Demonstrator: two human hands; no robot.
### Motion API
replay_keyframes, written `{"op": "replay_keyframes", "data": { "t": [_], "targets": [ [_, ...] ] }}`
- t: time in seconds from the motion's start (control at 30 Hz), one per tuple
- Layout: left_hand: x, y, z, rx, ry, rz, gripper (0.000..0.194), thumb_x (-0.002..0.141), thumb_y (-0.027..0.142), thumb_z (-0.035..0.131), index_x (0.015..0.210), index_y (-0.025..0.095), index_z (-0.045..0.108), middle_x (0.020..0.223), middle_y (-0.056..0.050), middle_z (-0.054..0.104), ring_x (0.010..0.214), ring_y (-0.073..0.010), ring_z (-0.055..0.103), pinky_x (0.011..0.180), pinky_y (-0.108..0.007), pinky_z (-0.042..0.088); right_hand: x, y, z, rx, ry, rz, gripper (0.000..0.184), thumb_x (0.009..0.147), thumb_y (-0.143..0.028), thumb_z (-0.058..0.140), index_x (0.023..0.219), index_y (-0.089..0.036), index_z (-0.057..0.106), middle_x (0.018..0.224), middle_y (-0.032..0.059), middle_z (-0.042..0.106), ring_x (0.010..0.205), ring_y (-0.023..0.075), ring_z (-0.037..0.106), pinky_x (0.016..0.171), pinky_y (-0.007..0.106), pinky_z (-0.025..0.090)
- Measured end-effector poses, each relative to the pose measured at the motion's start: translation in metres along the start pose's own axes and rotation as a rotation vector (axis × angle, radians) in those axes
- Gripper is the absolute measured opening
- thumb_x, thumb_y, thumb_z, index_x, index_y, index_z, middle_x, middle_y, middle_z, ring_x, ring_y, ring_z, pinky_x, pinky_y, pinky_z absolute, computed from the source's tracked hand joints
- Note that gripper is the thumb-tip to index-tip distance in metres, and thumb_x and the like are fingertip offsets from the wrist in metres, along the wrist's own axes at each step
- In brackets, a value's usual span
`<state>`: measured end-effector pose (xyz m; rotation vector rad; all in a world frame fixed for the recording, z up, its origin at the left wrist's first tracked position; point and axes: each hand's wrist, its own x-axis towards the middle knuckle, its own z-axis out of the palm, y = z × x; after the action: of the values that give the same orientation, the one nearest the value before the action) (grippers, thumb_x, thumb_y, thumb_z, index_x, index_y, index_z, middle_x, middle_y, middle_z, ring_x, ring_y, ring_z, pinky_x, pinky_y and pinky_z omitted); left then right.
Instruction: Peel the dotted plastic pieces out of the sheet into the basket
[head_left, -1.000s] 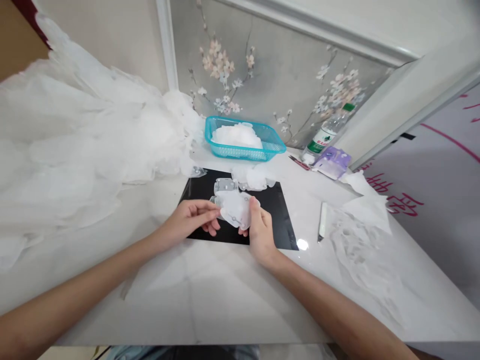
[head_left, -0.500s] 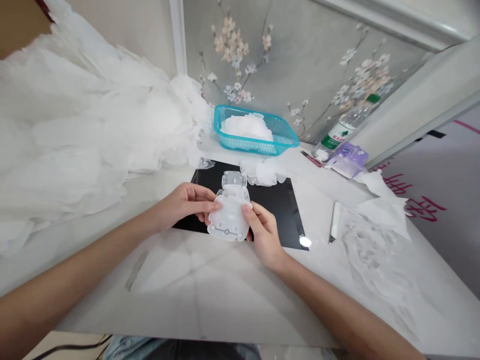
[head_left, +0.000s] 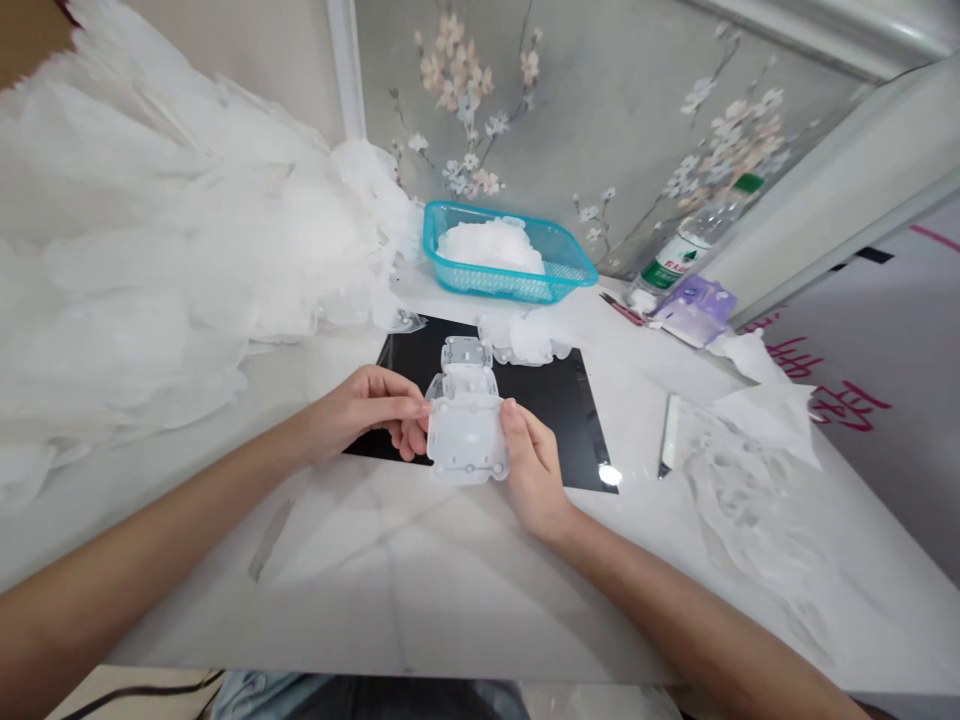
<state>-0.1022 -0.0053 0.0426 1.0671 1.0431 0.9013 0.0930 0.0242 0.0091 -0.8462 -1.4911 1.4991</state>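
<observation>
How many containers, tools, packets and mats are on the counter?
Containers: 2 (teal plastic basket, plastic water bottle)
Tools: 2 (white-handled craft knife, red-handled tool)
Packets: 1 (purple packet)
Mats: 1 (black mat)
Total: 6

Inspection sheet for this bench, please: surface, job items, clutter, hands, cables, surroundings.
surface: white marble-look table, black mat on it.
job's things: translucent moulded plastic piece, held over the mat.
clutter: blue basket of white scraps, water bottle, purple packet, white-handled blade, crumpled film, large white heap.
hands: left hand and right hand both grip the piece by its sides.
cables: dark cable below the table edge.
surroundings: floral wall panel, board with red lettering.
</observation>
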Motion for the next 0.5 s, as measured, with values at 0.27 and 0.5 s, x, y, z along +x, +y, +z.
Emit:
{"op": "replay_keyframes", "data": {
  "t": [0.27, 0.5],
  "targets": [
    [0.004, -0.006, 0.005, 0.068, -0.047, -0.086, 0.030, 0.073, 0.032, 0.069, 0.101, 0.023, 0.069, 0.093, -0.002, 0.073, 0.083, -0.0149, 0.066, 0.073, -0.024, 0.051, 0.005, 0.003, -0.001, -0.207, -0.272, -0.018, 0.036, 0.089, -0.041, 0.040, 0.062, -0.018, 0.041, 0.056, -0.0050, 0.036, 0.051, 0.0073, 0.032, 0.049, 0.022, 0.029],
    [0.006, -0.007, -0.002, 0.211, 0.255, -0.075, 0.040, 0.075, 0.044, 0.063, 0.105, 0.019, 0.067, 0.091, -0.006, 0.073, 0.082, -0.0206, 0.067, 0.075, -0.033, 0.052, 0.020, 0.014, -0.012, -0.554, 0.019, -0.207, 0.017, 0.078, -0.027, 0.056, 0.093, -0.019, 0.056, 0.092, 0.0043, 0.058, 0.088, 0.0171, 0.051, 0.076, 0.030, 0.042]
  ]
}}
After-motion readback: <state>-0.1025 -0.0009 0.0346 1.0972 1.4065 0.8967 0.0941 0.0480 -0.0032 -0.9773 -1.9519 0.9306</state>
